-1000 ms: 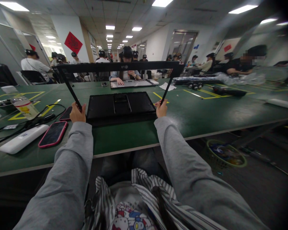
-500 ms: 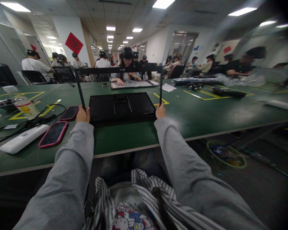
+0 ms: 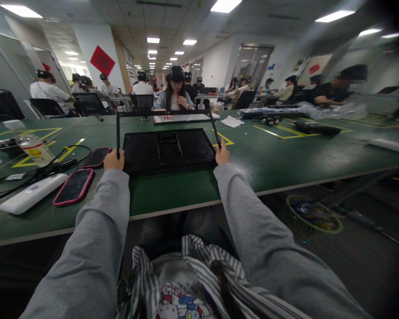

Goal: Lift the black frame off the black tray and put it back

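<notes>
Black frame (image 3: 164,114): left hand (image 3: 114,160) and right hand (image 3: 223,153) each pinched one side. Black panel (image 3: 169,147): lay near front edge of bench (image 3: 176,192).

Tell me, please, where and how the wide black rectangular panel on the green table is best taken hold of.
I'd grip the panel at both short ends, left hand from the left, right hand from the right: it lies long edge nearest and looks too wide for one hand.

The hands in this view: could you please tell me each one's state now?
Left hand: closed, holding the black frame by one side.
Right hand: closed, holding the black frame's other side.
</notes>
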`<state>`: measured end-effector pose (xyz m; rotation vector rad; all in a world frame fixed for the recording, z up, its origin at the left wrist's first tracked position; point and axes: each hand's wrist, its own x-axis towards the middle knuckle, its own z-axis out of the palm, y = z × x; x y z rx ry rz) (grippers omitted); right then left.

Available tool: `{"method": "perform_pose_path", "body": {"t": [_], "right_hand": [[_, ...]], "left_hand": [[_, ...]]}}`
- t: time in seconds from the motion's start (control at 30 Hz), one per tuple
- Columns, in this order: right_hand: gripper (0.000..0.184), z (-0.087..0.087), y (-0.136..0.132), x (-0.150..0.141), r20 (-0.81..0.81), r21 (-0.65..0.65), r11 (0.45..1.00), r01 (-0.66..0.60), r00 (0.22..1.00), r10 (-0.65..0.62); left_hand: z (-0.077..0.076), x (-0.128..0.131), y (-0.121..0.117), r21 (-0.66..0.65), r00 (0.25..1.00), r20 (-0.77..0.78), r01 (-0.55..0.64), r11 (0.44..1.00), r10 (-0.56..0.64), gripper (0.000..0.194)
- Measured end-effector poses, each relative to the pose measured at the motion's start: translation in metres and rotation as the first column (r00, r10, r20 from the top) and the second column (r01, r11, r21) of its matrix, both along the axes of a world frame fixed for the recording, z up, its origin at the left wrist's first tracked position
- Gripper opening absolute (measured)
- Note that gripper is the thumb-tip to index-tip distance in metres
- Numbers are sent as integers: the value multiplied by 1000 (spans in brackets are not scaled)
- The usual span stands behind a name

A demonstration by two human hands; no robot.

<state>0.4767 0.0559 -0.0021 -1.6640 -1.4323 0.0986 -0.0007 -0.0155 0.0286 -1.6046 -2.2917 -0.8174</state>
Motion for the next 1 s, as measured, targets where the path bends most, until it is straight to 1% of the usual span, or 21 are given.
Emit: {"method": "perform_pose_path", "body": {"t": [0.1, 0.23, 0.33, 0.43, 0.6, 0.67, 0.83, 1.0], "right_hand": [[58, 0, -1, 0, 8, -12, 1000, -18, 1000, 19], [55, -4, 2, 0, 16, -94, 995, -28, 999, 30], [55, -6, 5, 2, 22, -120, 993, -19, 1000, 21], [55, -8, 6, 4, 23, -111, 994, -19, 999, 22], [53, -11, 8, 6, 42, -141, 990, -24, 999, 30], [51, -12, 9, 6, 36, -139, 990, -31, 999, 36], [49, -11, 9, 6, 29, -131, 991, -39, 999, 43], [51, -8, 5, 4, 64, -154, 987, -44, 997, 54]], "left_hand": [[2, 1, -3, 5, 1000, 9, -10, 1000, 9, 48], [1, 1, -4, -87, 996, 77, -28, 996, 35, 46], [0, -1, -2, -133, 994, 96, -35, 990, 48, 46], [-2, -3, 0, -164, 995, 90, -34, 986, 49, 48], [-9, -7, 5, -283, 997, 51, -45, 958, 62, 47], [-12, -8, 7, -310, 997, 41, -46, 950, 62, 47], [-16, -10, 9, -307, 997, 55, -43, 951, 63, 49], [-13, -7, 5, -231, 991, 102, -58, 971, 83, 51]]}}
